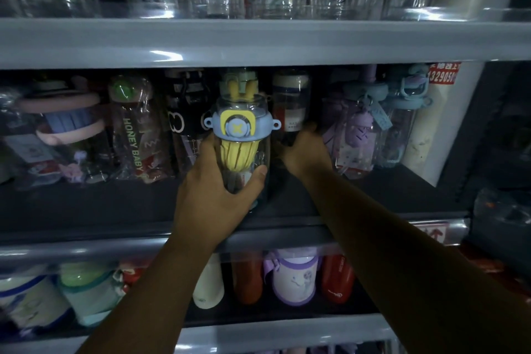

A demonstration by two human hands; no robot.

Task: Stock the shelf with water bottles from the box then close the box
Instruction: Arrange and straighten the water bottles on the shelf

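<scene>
My left hand (218, 187) grips the lower body of a clear water bottle (242, 135) with a blue and yellow lid, holding it upright over the dark middle shelf (115, 207). My right hand (306, 152) reaches deeper into the same shelf and holds the base of a dark bottle with a white label (291, 106) just right of the first one. The fingers of that hand are partly hidden behind the bottle. The box is out of view.
Wrapped bottles line the middle shelf: a "HONEY BABY" bottle (135, 129) and a black one (184, 118) to the left, purple and blue ones (370, 129) to the right. Clear bottles fill the top shelf (258, 40). Coloured flasks (293, 279) stand on the shelf below.
</scene>
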